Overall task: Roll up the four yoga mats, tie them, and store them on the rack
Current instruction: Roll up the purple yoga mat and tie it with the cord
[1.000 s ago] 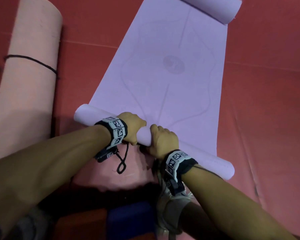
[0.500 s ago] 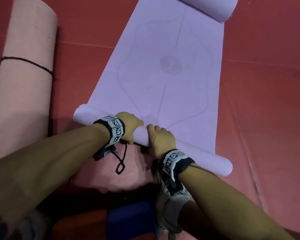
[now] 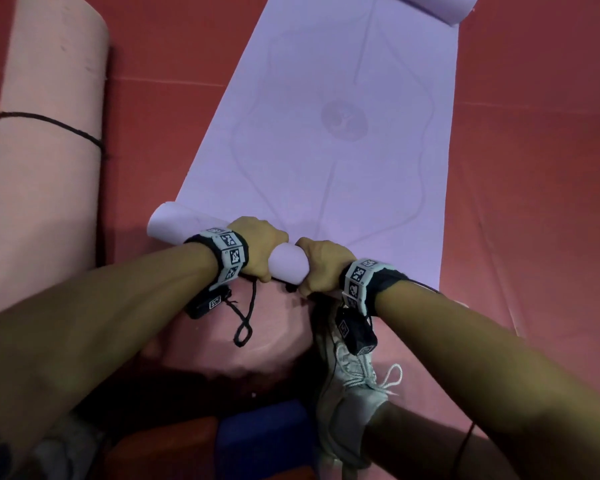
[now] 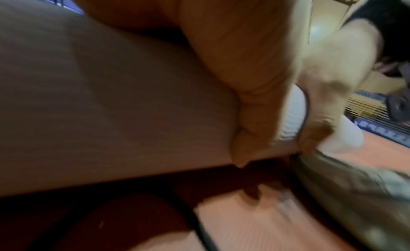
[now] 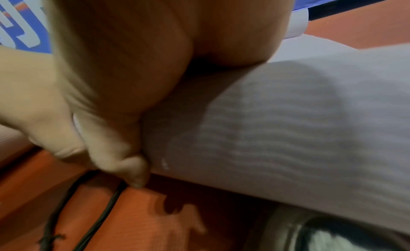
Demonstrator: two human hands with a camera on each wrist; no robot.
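Left hand (image 3: 262, 245) and right hand (image 3: 321, 265) side by side, fingers curled, forearms extended.

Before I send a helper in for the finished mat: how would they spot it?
Start from the long lilac mat spread on the red floor. Left of it lies a fat pink mat, fully rolled. Unlike the lilac one, a black cord is tied around it.

lilac mat (image 3: 333, 140) half rolled, pink mat (image 3: 45, 161) tied
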